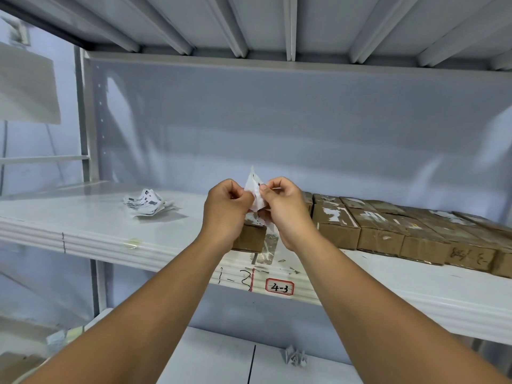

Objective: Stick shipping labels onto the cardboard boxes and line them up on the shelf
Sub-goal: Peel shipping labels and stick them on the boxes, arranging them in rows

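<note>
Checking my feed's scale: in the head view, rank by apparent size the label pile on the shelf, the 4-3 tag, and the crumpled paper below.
Largest: label pile.
Then 4-3 tag and crumpled paper: they look alike, so unranked.

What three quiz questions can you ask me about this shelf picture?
1. True or false: the left hand and the right hand pinch the same label.
2. Where do the spare labels lie? A) on the floor B) on the shelf, left of the hands C) in a drawer
3. Fill in: the red-edged tag on the shelf's front reads ___.
Key: 1 true; 2 B; 3 4-3.
</note>
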`<act>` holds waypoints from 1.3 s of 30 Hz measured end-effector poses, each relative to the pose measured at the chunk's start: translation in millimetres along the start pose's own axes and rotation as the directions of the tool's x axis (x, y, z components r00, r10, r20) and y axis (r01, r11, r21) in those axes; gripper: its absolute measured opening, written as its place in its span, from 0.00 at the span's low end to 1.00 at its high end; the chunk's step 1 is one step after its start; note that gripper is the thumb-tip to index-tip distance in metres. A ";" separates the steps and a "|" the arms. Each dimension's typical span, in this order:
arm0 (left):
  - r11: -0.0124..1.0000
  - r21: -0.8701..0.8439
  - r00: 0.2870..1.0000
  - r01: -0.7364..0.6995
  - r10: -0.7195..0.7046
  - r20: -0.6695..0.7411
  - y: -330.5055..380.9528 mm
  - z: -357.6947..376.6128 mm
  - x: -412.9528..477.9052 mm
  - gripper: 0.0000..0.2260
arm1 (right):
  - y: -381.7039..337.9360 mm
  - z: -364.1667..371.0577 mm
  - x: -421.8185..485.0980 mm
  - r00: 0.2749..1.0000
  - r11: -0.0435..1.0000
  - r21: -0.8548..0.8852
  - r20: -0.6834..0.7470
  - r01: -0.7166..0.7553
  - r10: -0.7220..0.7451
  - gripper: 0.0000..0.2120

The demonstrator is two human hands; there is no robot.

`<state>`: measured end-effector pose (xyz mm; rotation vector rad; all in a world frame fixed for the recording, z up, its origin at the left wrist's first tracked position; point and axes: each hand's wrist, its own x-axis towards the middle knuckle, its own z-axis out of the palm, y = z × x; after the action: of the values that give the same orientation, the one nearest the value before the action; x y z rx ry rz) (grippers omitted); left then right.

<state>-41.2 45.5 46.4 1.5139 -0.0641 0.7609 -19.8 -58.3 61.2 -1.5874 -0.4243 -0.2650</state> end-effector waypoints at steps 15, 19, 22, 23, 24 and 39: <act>1.000 0.017 1.000 0.015 -0.015 -0.009 6.1 9.4 -3.4 0.07 | -7.2 -3.1 -3.8 0.982 0.979 -0.113 -0.070 0.168 -0.177 0.09; 0.994 -0.037 0.995 0.100 -0.100 -0.006 7.6 13.1 -2.3 0.08 | -4.5 -0.3 -2.7 0.985 0.979 -0.163 -0.101 0.119 -0.137 0.10; 0.991 -0.024 0.992 0.128 -0.128 -0.005 5.9 15.1 -1.0 0.07 | -1.4 -0.4 -1.5 0.988 0.982 -0.171 -0.124 0.074 -0.096 0.11; 0.990 -0.031 0.990 0.139 -0.139 -0.007 5.3 15.6 -0.9 0.08 | -0.9 -0.6 -1.4 0.987 0.981 -0.180 -0.133 0.065 -0.090 0.11; 0.988 -0.039 0.988 0.152 -0.152 -0.007 5.2 16.1 -1.0 0.07 | -0.8 -0.8 -1.4 0.985 0.980 -0.188 -0.143 0.064 -0.092 0.12; 0.993 -0.089 0.995 0.078 -0.083 -0.057 14.9 16.6 -2.1 0.06 | -4.9 -0.5 -8.1 0.954 0.902 -0.350 -0.060 0.254 -0.292 0.09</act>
<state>-43.1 27.8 60.0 1.4021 0.0094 0.7304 -29.2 -59.5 62.3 -1.8374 -0.5373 -0.6703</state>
